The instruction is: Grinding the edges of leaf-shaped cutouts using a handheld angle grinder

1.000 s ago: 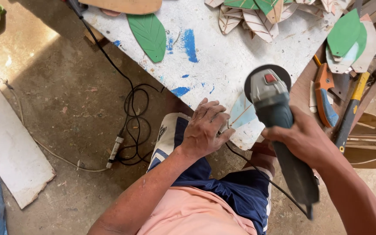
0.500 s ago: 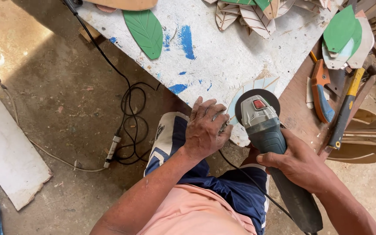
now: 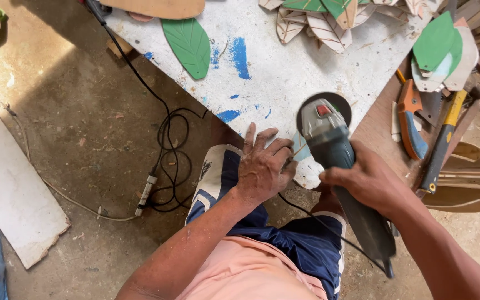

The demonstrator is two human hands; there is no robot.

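My right hand (image 3: 370, 180) grips the grey body of an angle grinder (image 3: 329, 139), its dark disc guard down on the near corner of a white paint-stained table (image 3: 284, 72). My left hand (image 3: 263, 166) lies flat at that corner, pressing down a small pale wooden piece (image 3: 308, 173) right beside the grinder's disc. Only the edge of the piece shows between my hands. The grinder's black cable (image 3: 329, 230) runs back over my lap.
A green wooden leaf (image 3: 187, 44) and carved bare-wood leaves (image 3: 318, 25) lie on the table. At the right are more leaf cutouts (image 3: 440, 50), a handsaw (image 3: 409, 119) and a yellow-handled tool (image 3: 443, 141). Coiled black cable (image 3: 168, 161) and a white board (image 3: 6, 189) lie on the floor.
The grinder and my right hand have shifted slightly left and down toward the table corner. My left hand stays pressed on the piece, fingers spreading a little.
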